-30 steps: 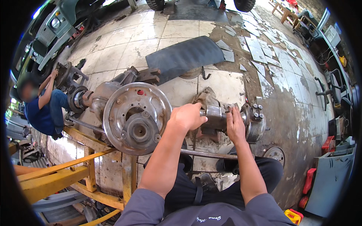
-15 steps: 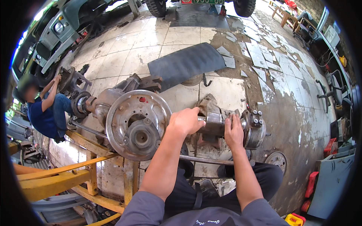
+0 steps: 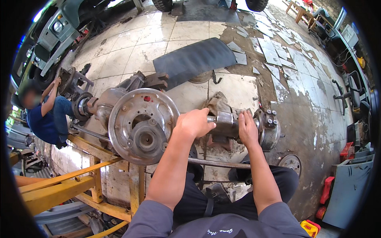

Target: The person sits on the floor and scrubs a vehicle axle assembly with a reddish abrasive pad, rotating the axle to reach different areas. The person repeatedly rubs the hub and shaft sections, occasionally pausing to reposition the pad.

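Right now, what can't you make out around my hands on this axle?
Head view only:
- Left hand covers the metal part under its palm.
- Right hand hides the joint between shaft and wheel hub.
- Brake backing plate blocks the axle behind it.
- Green vehicle is cut off by the rim.

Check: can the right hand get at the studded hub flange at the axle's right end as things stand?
Probably yes. The right hand rests on the axle tube right beside the hub flange, and nothing lies between them. The left hand grips the tube further left, out of the way.
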### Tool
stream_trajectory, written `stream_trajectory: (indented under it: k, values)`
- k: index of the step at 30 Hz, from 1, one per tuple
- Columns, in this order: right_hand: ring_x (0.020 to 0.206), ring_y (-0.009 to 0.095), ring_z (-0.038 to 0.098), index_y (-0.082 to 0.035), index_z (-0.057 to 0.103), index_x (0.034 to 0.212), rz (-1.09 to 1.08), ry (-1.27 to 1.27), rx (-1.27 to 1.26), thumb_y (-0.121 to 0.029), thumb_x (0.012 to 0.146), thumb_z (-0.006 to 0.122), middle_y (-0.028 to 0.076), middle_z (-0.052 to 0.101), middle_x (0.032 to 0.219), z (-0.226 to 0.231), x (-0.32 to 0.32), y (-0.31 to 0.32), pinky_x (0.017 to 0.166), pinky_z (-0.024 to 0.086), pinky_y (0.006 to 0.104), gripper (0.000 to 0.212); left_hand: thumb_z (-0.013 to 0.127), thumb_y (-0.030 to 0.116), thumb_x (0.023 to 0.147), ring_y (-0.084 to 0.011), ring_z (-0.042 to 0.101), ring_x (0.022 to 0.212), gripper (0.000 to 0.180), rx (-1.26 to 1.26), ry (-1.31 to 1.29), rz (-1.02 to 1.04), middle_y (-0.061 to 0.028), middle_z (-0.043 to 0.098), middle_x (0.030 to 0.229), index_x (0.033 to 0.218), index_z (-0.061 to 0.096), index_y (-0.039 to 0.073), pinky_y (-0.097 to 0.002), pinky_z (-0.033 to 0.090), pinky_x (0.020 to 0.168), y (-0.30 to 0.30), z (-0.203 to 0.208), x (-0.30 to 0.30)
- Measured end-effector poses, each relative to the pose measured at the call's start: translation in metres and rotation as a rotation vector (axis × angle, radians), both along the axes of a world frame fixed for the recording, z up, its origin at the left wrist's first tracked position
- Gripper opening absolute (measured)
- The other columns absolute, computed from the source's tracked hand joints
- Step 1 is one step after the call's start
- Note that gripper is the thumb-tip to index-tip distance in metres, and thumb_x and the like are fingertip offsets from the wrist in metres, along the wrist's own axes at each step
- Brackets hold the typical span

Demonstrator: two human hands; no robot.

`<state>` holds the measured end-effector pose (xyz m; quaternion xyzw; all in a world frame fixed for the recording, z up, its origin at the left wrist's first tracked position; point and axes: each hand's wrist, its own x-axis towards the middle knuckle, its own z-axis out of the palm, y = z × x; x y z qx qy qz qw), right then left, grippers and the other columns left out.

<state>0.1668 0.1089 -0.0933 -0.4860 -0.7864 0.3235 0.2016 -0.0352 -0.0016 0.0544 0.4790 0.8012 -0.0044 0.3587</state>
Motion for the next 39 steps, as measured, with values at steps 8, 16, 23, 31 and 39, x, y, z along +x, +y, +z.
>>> stream_trajectory:
  k: [8, 16, 23, 31, 39]
  values:
    - [0.138, 0.044, 0.04, 0.01, 0.05, 0.136, -0.034, -0.001, 0.0, -0.04, 0.101, 0.049, 0.032, 0.044, 0.145, 0.002, -0.002, 0.001, 0.115, 0.032, 0.0446, 0.061, 0.063, 0.044, 0.091, -0.0316, 0.057, 0.126, 0.067, 0.109, 0.021, -0.013, -0.0165, 0.06, 0.136, 0.146, 0.046, 0.009, -0.0427, 0.044, 0.105, 0.001, -0.015, -0.002]
    - [0.138, 0.042, 0.04, 0.008, 0.051, 0.135, -0.033, 0.074, 0.018, -0.041, 0.102, 0.048, 0.032, 0.045, 0.144, 0.009, 0.017, -0.023, 0.116, 0.032, 0.0427, 0.059, 0.066, 0.041, 0.09, -0.0325, 0.056, 0.127, 0.069, 0.115, -0.003, -0.029, -0.0199, 0.058, 0.137, 0.146, 0.045, 0.005, -0.0405, 0.043, 0.107, 0.003, -0.017, 0.0]
    - [0.101, 0.049, 0.061, 0.002, 0.063, 0.111, -0.034, -0.05, -0.239, -0.038, 0.104, 0.042, 0.03, 0.067, 0.1, 0.047, 0.032, -0.005, 0.089, 0.048, 0.0524, 0.046, 0.067, 0.04, 0.091, -0.0335, 0.058, 0.125, 0.069, 0.077, -0.049, -0.051, -0.0217, 0.059, 0.135, 0.145, 0.046, 0.004, -0.0393, 0.045, 0.104, 0.009, -0.021, 0.007]
    - [0.099, 0.018, 0.063, 0.005, 0.062, 0.122, -0.056, 0.598, -0.487, -0.04, 0.107, 0.042, 0.012, 0.07, 0.108, 0.108, 0.072, 0.053, 0.089, 0.049, 0.0344, 0.052, 0.067, 0.037, 0.09, -0.0352, 0.057, 0.125, 0.066, 0.097, -0.096, -0.082, -0.0218, 0.059, 0.135, 0.143, 0.048, 0.001, -0.0406, 0.044, 0.106, 0.012, -0.024, 0.015]
    - [0.104, 0.02, 0.066, 0.006, 0.059, 0.125, -0.035, 0.925, -0.789, -0.032, 0.108, 0.043, 0.013, 0.067, 0.118, 0.117, 0.048, 0.041, 0.091, 0.053, 0.0354, 0.045, 0.063, 0.037, 0.097, -0.0274, 0.055, 0.128, 0.065, 0.66, -0.301, -0.043, -0.019, 0.056, 0.14, 0.145, 0.043, -0.003, -0.0379, 0.043, 0.105, 0.019, -0.058, 0.035]
